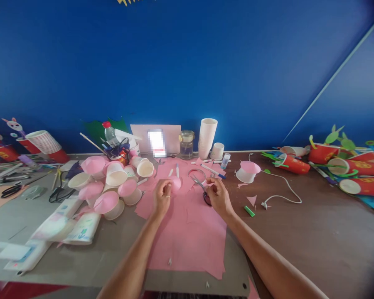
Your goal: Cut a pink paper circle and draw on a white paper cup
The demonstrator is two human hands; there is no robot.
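Note:
Pinched between the fingers of my left hand (163, 196) is a small pink paper piece (175, 184), above the pink paper sheets (187, 245). To the right, my right hand (216, 194) has its thumb and fingers drawn together beside the scissors (200, 182). The scissors' blades point up and left, and their dark handles lie partly behind that hand. Whether the fingers grip anything small is too unclear to tell. Behind the hands, a marker (177, 170) and pink scraps lie on the paper.
Many paper cups with pink paper tops (107, 201) crowd the left. Behind stand a phone (156, 143), a jar (186, 144) and a cup stack (207, 137). On the right are a pink-topped cup (247, 171), a green stick (249, 211), a white cable (294, 202) and red cups (364, 185).

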